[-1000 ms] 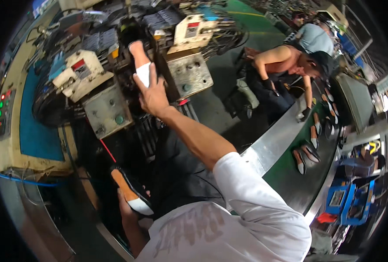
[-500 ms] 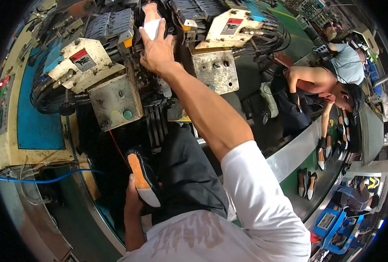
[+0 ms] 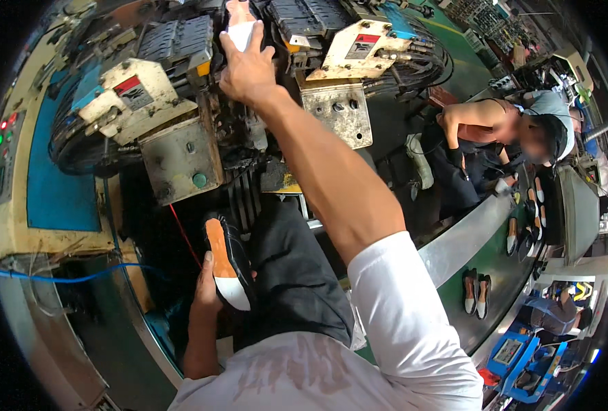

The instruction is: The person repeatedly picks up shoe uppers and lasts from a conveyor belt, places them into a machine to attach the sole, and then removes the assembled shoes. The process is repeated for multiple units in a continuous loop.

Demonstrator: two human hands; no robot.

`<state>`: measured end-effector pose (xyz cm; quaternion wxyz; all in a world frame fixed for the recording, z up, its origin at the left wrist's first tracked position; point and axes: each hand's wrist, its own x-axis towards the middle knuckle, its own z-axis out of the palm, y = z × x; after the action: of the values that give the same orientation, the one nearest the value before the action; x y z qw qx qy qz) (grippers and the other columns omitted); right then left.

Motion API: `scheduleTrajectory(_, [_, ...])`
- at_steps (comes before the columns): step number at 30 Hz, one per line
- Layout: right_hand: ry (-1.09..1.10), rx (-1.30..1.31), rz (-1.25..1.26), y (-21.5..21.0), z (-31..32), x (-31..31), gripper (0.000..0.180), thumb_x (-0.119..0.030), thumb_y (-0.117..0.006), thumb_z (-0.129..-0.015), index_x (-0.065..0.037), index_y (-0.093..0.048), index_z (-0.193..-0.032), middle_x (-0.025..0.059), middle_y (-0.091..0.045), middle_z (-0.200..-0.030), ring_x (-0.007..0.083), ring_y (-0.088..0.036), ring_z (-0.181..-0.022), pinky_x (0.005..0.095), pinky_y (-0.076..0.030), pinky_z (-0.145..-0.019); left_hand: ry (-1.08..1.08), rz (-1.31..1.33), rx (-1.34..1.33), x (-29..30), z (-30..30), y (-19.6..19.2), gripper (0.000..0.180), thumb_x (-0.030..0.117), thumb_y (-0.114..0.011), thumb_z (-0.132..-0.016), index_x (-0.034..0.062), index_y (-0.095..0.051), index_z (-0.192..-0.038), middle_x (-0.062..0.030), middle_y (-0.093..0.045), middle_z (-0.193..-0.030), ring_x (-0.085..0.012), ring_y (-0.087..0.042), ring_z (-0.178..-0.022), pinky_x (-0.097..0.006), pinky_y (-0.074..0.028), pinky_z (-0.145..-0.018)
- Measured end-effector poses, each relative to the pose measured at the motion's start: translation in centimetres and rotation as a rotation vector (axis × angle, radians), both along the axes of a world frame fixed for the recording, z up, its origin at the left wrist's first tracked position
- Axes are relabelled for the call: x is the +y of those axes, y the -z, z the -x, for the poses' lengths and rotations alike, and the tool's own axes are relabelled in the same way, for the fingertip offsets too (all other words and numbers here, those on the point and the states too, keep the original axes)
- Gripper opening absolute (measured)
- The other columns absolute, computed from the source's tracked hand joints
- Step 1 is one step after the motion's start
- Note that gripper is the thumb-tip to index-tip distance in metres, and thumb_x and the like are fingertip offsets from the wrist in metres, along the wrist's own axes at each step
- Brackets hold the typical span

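Observation:
At the lower left, my left hand [image 3: 208, 284] is closed round the edge of a black shoe [image 3: 232, 283], bottom side up beside my thigh. Its underside is orange-brown with a white end toward me. My right arm reaches up to the machine [image 3: 143, 99], where a second shoe [image 3: 241, 34] with the same orange-brown and white underside sits between two dark plate blocks. My right hand [image 3: 247, 72] grips this shoe's white near end, with fingers spread along its two sides. Part of that shoe is cut off by the top of the picture.
Metal boxes [image 3: 184, 161] and bundled black hoses flank the machine. A control panel with lit buttons [image 3: 2, 154] stands at far left, a blue hose [image 3: 78, 277] below it. On the right, a conveyor [image 3: 448, 291] carries several shoes, with a co-worker [image 3: 485, 130] leaning over it.
The shoe in my left hand has moved up slightly and turned a little. My right hand stays on the machine's shoe. The co-worker's arm has drawn back from the conveyor.

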<state>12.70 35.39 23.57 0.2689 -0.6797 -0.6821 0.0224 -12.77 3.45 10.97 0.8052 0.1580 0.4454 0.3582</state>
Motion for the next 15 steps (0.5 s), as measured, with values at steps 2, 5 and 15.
scheduleTrajectory(2, [-0.013,0.033,0.081,-0.7,-0.5,-0.5,0.081,-0.028,-0.068,-0.090,-0.033,-0.037,-0.165,0.0362,-0.006,-0.173,0.0605,-0.052,-0.129,0.0612,-0.050,-0.108,-0.012,0.013,-0.032,-1.1,1.7,0.9,0.076,0.065,-0.035,-0.111,-0.0008,-0.052,-0.144,-0.0262,-0.071,-0.118,-0.0420,-0.076,-0.100,-0.054,-0.064,-0.088])
scheduleTrajectory(5, [-0.062,-0.037,-0.003,0.5,-2.0,-2.3,0.084,-0.029,-0.071,-0.091,-0.030,-0.036,-0.166,0.0355,-0.009,-0.173,0.0610,-0.046,-0.138,0.0595,-0.046,-0.114,-0.089,0.029,-0.050,-2.5,3.2,0.0,0.078,0.068,-0.036,-0.109,-0.0010,-0.052,-0.143,-0.0270,-0.071,-0.117,-0.0422,-0.076,-0.101,-0.055,-0.064,-0.088])
scheduleTrajectory(15, [-0.143,-0.104,0.530,26.8,1.1,-29.3,0.055,-0.036,-0.062,-0.101,-0.020,-0.057,-0.154,0.0243,-0.040,-0.166,0.0539,-0.030,-0.154,0.0626,-0.030,-0.125,-0.433,-0.073,0.069,-11.8,12.7,0.5,0.074,0.064,-0.047,-0.107,0.0014,-0.053,-0.144,-0.0206,-0.070,-0.122,-0.0348,-0.073,-0.106,-0.048,-0.064,-0.091])
